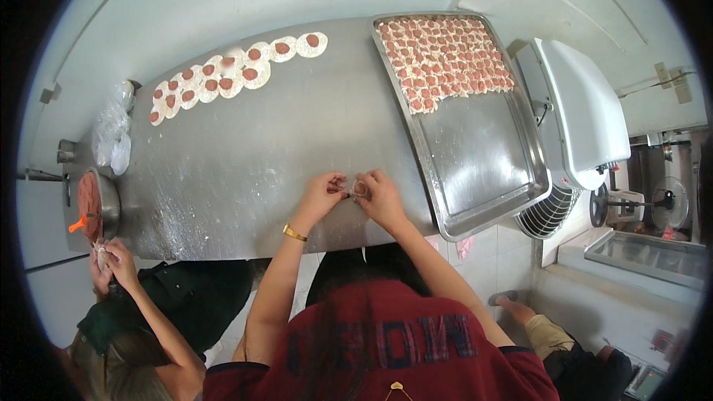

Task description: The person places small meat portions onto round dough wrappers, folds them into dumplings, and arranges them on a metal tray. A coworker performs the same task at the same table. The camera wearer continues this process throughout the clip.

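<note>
Between my two hands, over the near edge of the steel table, is a small meat-filled dumpling (359, 188). My right hand (381, 199) grips it, fingers curled round the wrapper. The fingers of my left hand (324, 194) are pinched together at its left side; what exactly lies between them is hard to make out. Farther left on the table, round dough wrappers (256, 74) lie in overlapping rows, each topped with a lump of pink meat. A large metal tray (428, 178) to my right carries tight rows of open-topped dumplings (445, 52) in its far part.
A co-worker's hands (111, 258) hold a wrapper at the table's left end. Beside them stands a metal bowl (110, 200) of ground meat with an orange-handled tool (79, 223). Plastic bags (113, 130) lie behind it. A white machine (579, 104) stands beyond the tray.
</note>
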`<state>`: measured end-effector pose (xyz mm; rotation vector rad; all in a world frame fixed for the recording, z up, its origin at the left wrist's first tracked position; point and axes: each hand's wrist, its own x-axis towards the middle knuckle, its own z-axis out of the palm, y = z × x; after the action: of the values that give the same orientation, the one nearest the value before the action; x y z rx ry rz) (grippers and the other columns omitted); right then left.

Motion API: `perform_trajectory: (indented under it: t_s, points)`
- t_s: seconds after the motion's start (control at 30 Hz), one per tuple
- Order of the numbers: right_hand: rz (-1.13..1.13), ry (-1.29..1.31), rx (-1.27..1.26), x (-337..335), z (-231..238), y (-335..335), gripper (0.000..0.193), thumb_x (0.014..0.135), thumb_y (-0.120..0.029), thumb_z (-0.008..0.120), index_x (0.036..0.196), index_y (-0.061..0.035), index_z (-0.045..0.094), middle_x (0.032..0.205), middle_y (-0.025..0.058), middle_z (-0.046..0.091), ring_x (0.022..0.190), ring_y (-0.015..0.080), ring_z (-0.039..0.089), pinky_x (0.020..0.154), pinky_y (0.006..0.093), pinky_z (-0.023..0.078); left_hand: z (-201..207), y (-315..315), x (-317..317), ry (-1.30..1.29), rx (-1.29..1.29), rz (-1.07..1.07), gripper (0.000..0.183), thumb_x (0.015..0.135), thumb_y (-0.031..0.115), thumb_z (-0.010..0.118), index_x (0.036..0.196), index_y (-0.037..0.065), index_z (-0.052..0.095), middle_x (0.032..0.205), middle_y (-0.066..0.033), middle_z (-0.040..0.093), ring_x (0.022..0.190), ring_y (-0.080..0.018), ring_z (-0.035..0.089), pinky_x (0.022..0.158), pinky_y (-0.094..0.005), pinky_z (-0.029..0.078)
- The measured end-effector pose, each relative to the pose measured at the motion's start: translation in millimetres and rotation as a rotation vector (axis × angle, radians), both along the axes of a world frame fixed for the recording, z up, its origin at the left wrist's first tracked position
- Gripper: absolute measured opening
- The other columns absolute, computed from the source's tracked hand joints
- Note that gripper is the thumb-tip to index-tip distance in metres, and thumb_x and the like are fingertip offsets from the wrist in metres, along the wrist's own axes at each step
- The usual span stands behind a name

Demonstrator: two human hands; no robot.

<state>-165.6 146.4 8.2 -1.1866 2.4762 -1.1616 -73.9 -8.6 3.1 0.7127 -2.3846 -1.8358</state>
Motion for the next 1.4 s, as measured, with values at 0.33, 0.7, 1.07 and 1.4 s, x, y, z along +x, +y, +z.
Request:
perform_trajectory:
  t_s: [0.33, 0.7, 1.07, 1.4]
  points:
    - [-0.157, -0.298, -0.205, -29, 31, 16, 0.03, 0.069, 0.005, 0.067, 0.098, -0.002, 0.062, 0.09, 0.0098, 0.057, 0.077, 0.022, 0.061, 0.068, 0.0294, 0.052, -37, -191, -55, -0.044, -0.705, 0.66, 0.03, 0.081, 0.021, 0.064, 0.096, -0.004, 0.062, 0.089, -0.0218, 0.065, 0.08, -0.036, 0.062, 0.074, -0.042, 0.048]
    - [-0.786, -0.053, -0.046, -192, -4, 55, 0.029, 0.066, -0.003, 0.07, 0.094, -0.0017, 0.064, 0.086, 0.0126, 0.06, 0.076, 0.0253, 0.062, 0.068, 0.0345, 0.05, -25, -243, -110, -0.241, -0.75, 0.791, 0.033, 0.078, 0.026, 0.068, 0.092, -0.004, 0.066, 0.086, -0.0232, 0.067, 0.084, -0.0394, 0.063, 0.076, -0.0458, 0.049]
    - [-0.649, -0.118, -0.102, -211, -21, 22, 0.036, 0.062, 0.003, 0.068, 0.097, 0.0004, 0.064, 0.087, 0.0148, 0.062, 0.073, 0.0242, 0.064, 0.068, 0.0316, 0.054, -17, -179, -64, -0.126, -0.694, 0.585, 0.021, 0.076, 0.016, 0.064, 0.077, -0.004, 0.061, 0.068, -0.0192, 0.063, 0.061, -0.0328, 0.061, 0.06, -0.0406, 0.046]
    - [-0.597, -0.048, -0.103, -225, -30, 21, 0.037, 0.061, 0.004, 0.066, 0.098, 0.0007, 0.064, 0.088, 0.016, 0.064, 0.076, 0.024, 0.065, 0.07, 0.0315, 0.054, -11, -55, 9, 0.037, -0.535, 0.568, 0.013, 0.073, 0.004, 0.065, 0.08, -0.001, 0.056, 0.073, -0.0124, 0.058, 0.061, -0.0228, 0.057, 0.059, -0.0341, 0.046]
